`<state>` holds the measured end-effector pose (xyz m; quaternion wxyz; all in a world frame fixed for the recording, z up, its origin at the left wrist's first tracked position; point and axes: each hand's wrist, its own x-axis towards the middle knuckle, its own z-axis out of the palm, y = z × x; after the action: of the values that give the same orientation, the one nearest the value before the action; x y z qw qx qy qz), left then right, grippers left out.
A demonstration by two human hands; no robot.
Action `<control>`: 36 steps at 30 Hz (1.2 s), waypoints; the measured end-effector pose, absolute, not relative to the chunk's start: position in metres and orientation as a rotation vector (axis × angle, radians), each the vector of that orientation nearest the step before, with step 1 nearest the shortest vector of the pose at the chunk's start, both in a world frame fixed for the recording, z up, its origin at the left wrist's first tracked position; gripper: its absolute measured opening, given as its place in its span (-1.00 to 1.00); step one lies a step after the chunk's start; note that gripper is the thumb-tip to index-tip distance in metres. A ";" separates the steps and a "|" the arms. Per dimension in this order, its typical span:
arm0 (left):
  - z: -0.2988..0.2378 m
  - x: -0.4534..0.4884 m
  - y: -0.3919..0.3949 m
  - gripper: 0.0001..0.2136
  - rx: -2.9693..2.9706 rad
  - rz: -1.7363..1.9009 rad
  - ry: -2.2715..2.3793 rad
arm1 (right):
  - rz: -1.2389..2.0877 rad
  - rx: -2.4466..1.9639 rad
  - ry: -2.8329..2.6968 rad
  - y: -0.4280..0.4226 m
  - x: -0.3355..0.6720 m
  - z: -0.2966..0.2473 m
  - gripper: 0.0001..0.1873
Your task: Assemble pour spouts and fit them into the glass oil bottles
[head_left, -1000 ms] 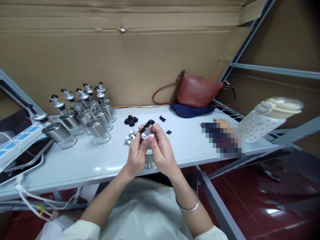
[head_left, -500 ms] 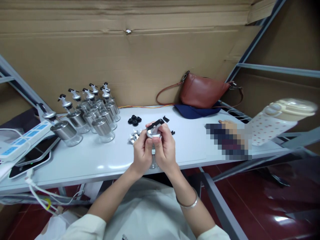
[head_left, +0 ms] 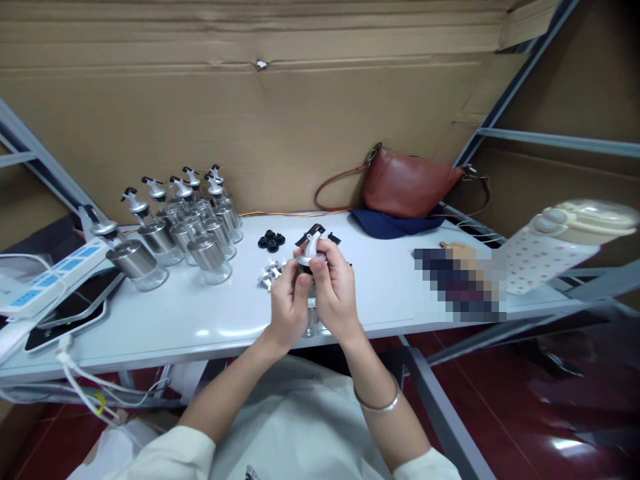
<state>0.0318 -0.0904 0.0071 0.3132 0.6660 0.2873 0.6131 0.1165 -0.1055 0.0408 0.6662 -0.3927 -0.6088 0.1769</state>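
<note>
My left hand (head_left: 289, 301) and my right hand (head_left: 338, 291) are both closed around a silver pourer spout (head_left: 312, 251) with a black flap on top. The fingers are wrapped about its collar and the thumbs lie at its near side. Below it, between my wrists, the base of a glass oil bottle (head_left: 311, 325) shows at the table's front edge; my hands hide where spout and bottle meet. Just beyond my left hand lie several silver spout parts (head_left: 270, 272) and several black stoppers (head_left: 271, 240). A few black flaps (head_left: 334, 238) lie behind my right hand.
Several oil bottles (head_left: 207, 257) with steel sleeves stand at left on the white table (head_left: 390, 287), by a power strip (head_left: 55, 277) and a black device (head_left: 75, 320). At right are a brown handbag (head_left: 410, 183), a navy cap (head_left: 387, 225) and a dotted tumbler (head_left: 555, 250).
The spout between my hands has tilted to stand more upright, its black flap now further from the collar. My thumbs have shifted apart. The view has moved slightly.
</note>
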 end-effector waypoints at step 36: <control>0.045 -0.144 -0.004 -0.75 1.416 2.370 1.134 | 0.966 -0.948 -0.585 -0.091 0.128 -0.022 -0.54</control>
<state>-0.1443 -0.0043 0.0454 0.0782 0.4729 0.3789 0.7917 0.1282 -0.0907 -0.0222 0.7405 -0.4322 -0.2666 0.4403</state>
